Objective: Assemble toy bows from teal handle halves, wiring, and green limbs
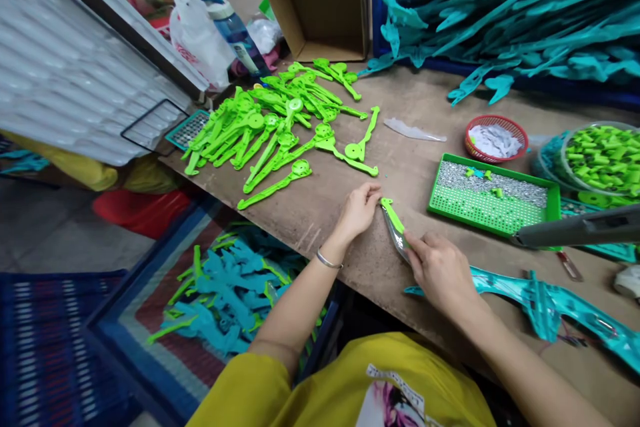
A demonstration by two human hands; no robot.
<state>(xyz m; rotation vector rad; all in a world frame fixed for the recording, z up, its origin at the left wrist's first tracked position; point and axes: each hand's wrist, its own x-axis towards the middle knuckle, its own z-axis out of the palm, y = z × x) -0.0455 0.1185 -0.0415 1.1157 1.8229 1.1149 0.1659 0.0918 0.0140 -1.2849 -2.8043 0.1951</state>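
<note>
My right hand (440, 270) grips a green plastic part (395, 217) at its near end, together with a shiny clear plastic piece (393, 235) lying along its side. My left hand (359, 210) is beside the part's far end, thumb and fingers pinched together. Whether anything small is between those fingertips I cannot make out. Just beyond my left hand, more green arm-shaped parts (277, 123) lie in a loose pile. A long turquoise plastic bow-shaped piece (543, 303) rests under and right of my right forearm, with thin wires near it.
A green tray (500, 220) holds many small screws. Behind it stand a red basket (470, 137) of white pieces and a tub (603, 157) of small green parts. A grey tool (580, 227) juts in from the right. Turquoise parts fill a blue crate (383, 20); another crate (120, 327) sits below the table.
</note>
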